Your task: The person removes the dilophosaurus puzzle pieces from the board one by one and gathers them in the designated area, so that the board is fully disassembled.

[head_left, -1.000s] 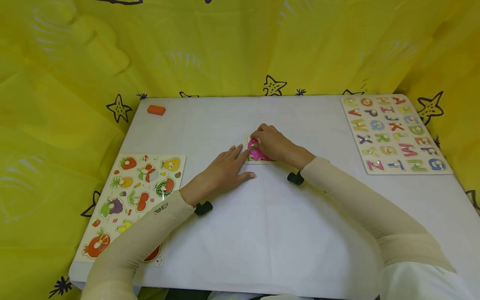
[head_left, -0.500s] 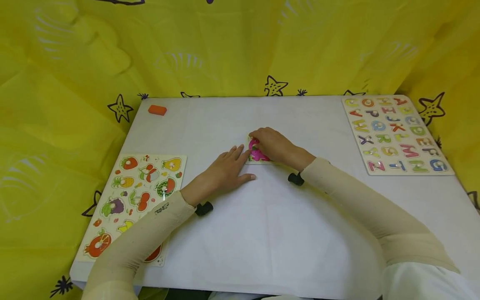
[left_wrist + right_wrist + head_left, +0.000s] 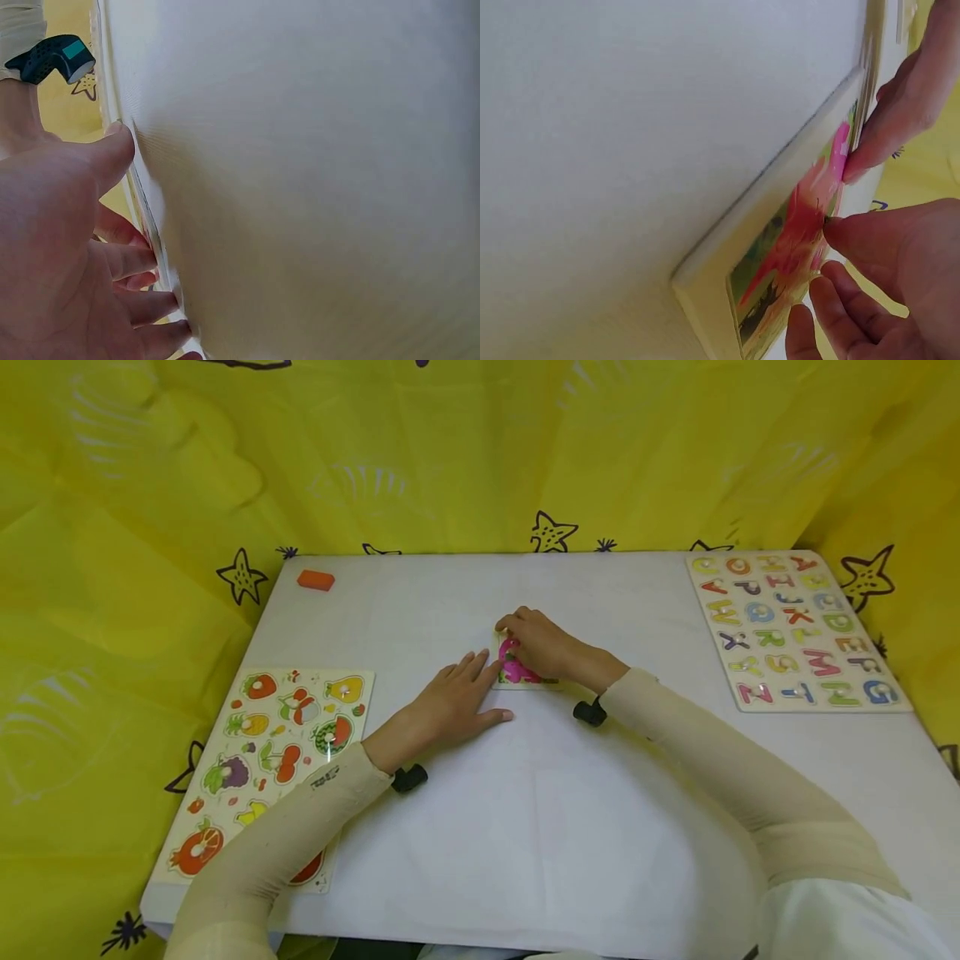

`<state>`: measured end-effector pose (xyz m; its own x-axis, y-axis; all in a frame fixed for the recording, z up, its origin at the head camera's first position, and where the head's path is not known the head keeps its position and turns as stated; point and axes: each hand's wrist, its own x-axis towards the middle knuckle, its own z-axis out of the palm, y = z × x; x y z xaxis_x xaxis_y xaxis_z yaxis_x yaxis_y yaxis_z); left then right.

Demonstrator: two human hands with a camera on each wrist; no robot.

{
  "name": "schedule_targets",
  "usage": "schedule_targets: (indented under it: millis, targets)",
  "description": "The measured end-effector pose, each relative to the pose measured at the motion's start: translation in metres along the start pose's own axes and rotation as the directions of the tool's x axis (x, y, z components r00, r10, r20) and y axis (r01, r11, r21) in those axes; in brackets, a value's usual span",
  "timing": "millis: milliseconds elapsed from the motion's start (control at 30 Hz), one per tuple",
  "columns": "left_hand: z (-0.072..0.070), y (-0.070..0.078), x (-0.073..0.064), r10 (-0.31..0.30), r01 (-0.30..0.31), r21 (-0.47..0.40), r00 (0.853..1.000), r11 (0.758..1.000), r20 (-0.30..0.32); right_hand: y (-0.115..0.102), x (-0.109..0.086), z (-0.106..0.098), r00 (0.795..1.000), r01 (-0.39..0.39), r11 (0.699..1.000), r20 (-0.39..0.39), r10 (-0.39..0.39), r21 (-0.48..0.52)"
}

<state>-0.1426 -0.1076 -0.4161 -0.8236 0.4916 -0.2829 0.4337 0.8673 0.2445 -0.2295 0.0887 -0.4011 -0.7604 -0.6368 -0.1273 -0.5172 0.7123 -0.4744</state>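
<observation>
A small pale board (image 3: pixel 705 262) with a pink dinosaur picture (image 3: pixel 516 672) lies at the middle of the white table. My left hand (image 3: pixel 448 700) is spread at its left side, palm down, fingertips right at the board's edge. From the right, my right hand (image 3: pixel 545 642) arches over the board with bent fingers and covers its upper right part. In the right wrist view, the right thumb (image 3: pixel 870 232) touches the picture, and the other fingers curl close to its lower edge. I cannot tell whether a piece is pinched between them. A left finger (image 3: pixel 889 135) meets the board's far end.
A fruit puzzle board (image 3: pixel 307 785) lies at the left, partly under the left forearm. An alphabet puzzle board (image 3: pixel 806 635) is at the right back. An orange block (image 3: pixel 316 580) sits near the back left corner. Yellow patterned cloth (image 3: pixel 450 460) hangs behind the table.
Over the board, my right hand has dipped slightly and risen again, its fingers shifting near the upper left corner. My left hand stays in place beside the board.
</observation>
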Motion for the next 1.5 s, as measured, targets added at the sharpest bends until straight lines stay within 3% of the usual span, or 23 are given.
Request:
schedule_targets:
  millis: [367,700,1067,1500]
  targets:
    - [0.001,0.0,0.0,0.0,0.0,0.008,1.0,1.0,-0.005,0.002,0.001,-0.003,0.999,-0.021,0.997,0.05,0.017,0.073]
    - [0.0,0.001,-0.001,-0.003,0.003,0.009,1.0,1.0,-0.003,0.002,0.002,-0.003,0.992,-0.101,0.991,0.079,0.094,0.088]
    - [-0.002,0.003,-0.001,-0.012,0.012,0.017,1.0,1.0,0.002,0.011,0.0,-0.001,0.999,-0.054,0.994,0.0,0.054,0.09]
    - [-0.003,0.003,0.001,-0.009,0.009,0.017,1.0,1.0,0.001,0.019,-0.005,-0.005,0.998,-0.002,0.975,-0.062,0.017,0.222]
